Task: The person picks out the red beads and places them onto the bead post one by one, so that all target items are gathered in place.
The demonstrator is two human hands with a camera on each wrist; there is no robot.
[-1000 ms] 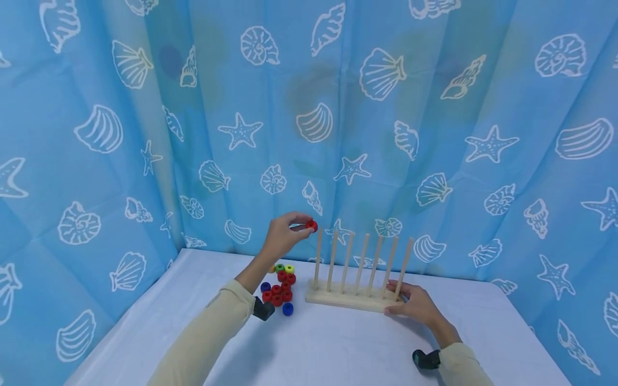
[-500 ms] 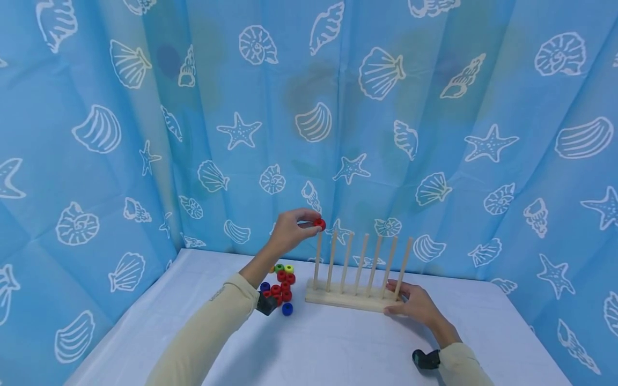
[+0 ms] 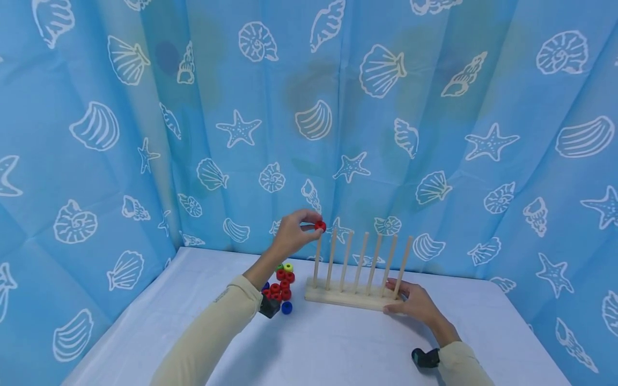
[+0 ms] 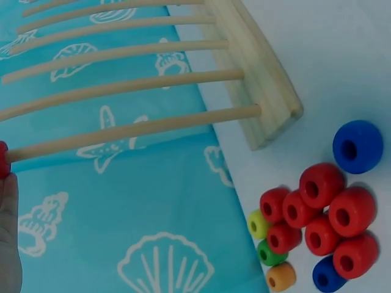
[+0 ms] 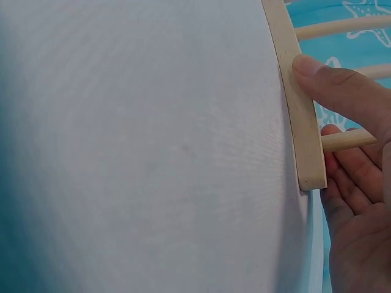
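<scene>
A wooden rack (image 3: pixel 347 299) with a row of upright pegs stands on the table in the head view. My left hand (image 3: pixel 292 233) pinches a red bead (image 3: pixel 320 227) at the top of the leftmost peg (image 3: pixel 317 262). In the left wrist view that bead (image 4: pixel 3 160) sits right at the peg's tip, mostly cut off by the frame edge. My right hand (image 3: pixel 417 304) grips the right end of the rack's base, thumb on the front and fingers behind, as the right wrist view shows with the base (image 5: pixel 299 116).
Left of the rack lie loose beads: several red ones (image 4: pixel 351 210), two blue (image 4: pixel 358 146), one yellow-green (image 4: pixel 258 224), one green (image 4: pixel 270 252) and one orange (image 4: pixel 281 276). A blue shell-print curtain (image 3: pixel 289 134) hangs behind the white-covered table (image 3: pixel 347 348).
My left hand has moved slightly right with the red bead, from beside the leftmost peg's tip to over it, then a touch lower. The right hand and rack have stayed put.
</scene>
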